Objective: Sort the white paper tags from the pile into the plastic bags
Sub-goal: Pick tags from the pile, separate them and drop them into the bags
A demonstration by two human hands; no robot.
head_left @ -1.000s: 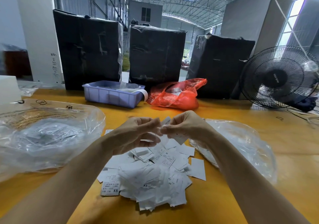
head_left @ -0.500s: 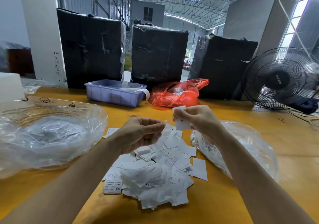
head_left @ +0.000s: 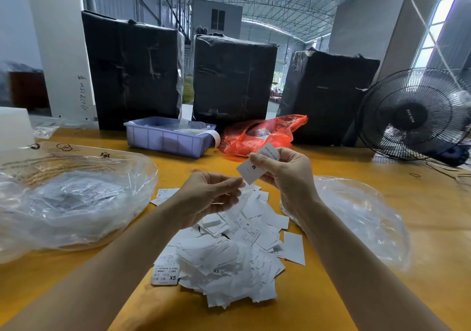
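On the wide yellow table (head_left: 382, 292), two crinkled clear plastic bags (head_left: 76, 203) flank the heap of white paper tags (head_left: 229, 262). Her right hand (head_left: 285, 175) has lifted, pinching M-marked tags (head_left: 251, 170) ready for bagging; the left hand (head_left: 209, 198) has parted, fingers curled, apparently empty.

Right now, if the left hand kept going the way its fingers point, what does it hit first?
Probably the M tag pinched in the right hand. The left hand points up-right, fingertips almost at the tag's lower edge; depth is uncertain.
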